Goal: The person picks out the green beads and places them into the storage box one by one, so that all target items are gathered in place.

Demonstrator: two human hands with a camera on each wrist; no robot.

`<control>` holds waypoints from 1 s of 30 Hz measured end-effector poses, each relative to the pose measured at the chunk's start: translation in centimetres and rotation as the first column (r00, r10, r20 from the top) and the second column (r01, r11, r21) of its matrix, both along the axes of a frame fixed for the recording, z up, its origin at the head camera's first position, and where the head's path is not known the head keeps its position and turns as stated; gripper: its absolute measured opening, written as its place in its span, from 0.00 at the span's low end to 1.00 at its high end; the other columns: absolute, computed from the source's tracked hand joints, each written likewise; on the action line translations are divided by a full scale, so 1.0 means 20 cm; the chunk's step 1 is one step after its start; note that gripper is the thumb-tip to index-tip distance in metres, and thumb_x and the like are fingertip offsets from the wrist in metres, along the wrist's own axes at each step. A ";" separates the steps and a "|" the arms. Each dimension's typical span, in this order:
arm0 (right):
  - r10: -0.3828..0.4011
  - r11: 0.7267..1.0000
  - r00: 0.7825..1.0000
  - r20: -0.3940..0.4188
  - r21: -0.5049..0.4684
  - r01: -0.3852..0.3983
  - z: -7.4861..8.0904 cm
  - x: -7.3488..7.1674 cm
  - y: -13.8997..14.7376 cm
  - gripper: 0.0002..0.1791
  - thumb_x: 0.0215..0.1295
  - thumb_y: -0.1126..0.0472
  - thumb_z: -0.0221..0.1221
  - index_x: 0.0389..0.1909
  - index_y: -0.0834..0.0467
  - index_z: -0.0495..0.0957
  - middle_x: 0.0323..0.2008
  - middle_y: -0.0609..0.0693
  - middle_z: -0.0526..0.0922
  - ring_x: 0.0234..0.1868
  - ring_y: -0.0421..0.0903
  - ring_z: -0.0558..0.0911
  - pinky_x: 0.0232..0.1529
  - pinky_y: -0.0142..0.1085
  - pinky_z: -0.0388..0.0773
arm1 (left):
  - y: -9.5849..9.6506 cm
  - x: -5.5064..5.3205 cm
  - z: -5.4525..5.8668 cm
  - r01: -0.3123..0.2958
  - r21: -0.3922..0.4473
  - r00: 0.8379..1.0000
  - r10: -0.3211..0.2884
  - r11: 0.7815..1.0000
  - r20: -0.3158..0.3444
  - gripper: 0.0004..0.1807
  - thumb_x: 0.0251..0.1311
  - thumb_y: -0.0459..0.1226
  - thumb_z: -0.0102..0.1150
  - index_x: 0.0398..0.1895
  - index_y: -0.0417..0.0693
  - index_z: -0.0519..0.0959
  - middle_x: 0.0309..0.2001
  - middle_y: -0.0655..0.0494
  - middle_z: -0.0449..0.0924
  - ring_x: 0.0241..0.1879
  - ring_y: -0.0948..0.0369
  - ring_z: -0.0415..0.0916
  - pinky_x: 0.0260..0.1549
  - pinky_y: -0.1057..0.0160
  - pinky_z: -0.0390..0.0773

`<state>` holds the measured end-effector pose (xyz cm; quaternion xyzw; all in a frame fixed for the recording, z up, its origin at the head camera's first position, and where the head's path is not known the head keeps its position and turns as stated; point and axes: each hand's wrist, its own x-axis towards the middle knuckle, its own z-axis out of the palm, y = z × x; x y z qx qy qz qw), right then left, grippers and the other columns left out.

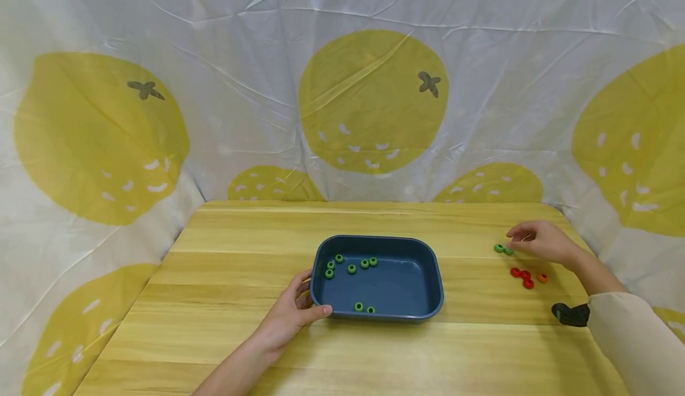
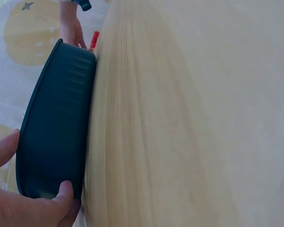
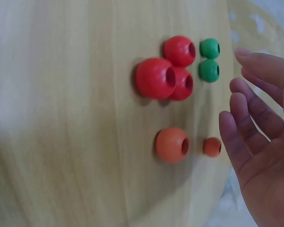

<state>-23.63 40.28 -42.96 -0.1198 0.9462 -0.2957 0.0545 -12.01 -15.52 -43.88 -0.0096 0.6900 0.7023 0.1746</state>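
Note:
My left hand [image 1: 286, 317] grips the left end of a dark blue plastic tray [image 1: 387, 289], thumb at the front corner and fingers along the side. In the left wrist view the tray's outer wall [image 2: 57, 118] shows between thumb and fingers. Several green beads [image 1: 351, 269] lie inside, mostly at the left. At the table's far right, my right hand [image 1: 543, 242] hovers by two green beads [image 3: 209, 70], fingers loosely bent. The right wrist view shows nothing held, with both beads on the wood beyond the fingertips.
Three red beads [image 3: 156, 78] cluster on the table nearer me than the green pair. Two orange beads [image 3: 172, 145] lie to their right. A lemon-print cloth [image 1: 374, 104] hangs behind the wooden table [image 1: 241, 229]. A black device [image 1: 569, 314] sits at my right wrist.

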 end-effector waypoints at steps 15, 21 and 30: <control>-0.047 0.999 0.997 0.056 0.016 0.046 -0.09 0.04 0.03 0.21 0.66 0.53 0.71 0.50 0.66 0.84 0.39 0.48 0.86 0.40 0.47 0.82 0.40 0.38 0.78 | 0.00 0.00 -0.01 -0.005 -0.013 1.000 0.005 1.000 -0.010 0.47 0.60 0.30 0.74 0.79 0.44 0.58 0.73 0.37 0.63 0.70 0.42 0.65 0.61 0.50 0.73; -0.031 0.999 0.998 0.056 0.028 0.030 -0.10 0.04 0.02 0.19 0.67 0.55 0.70 0.48 0.67 0.85 0.38 0.48 0.85 0.38 0.47 0.81 0.38 0.38 0.77 | 0.00 0.01 -0.01 -0.009 -0.022 1.000 0.008 1.000 -0.009 0.47 0.59 0.30 0.74 0.79 0.45 0.58 0.72 0.38 0.64 0.70 0.42 0.65 0.61 0.49 0.72; -0.020 0.999 0.999 0.033 0.035 0.019 -0.09 0.04 0.02 0.16 0.66 0.56 0.71 0.46 0.65 0.85 0.37 0.47 0.85 0.37 0.46 0.81 0.38 0.37 0.77 | 0.00 0.01 0.00 -0.009 -0.029 1.000 0.008 1.000 -0.008 0.47 0.59 0.30 0.74 0.79 0.45 0.58 0.73 0.38 0.63 0.70 0.42 0.66 0.61 0.49 0.72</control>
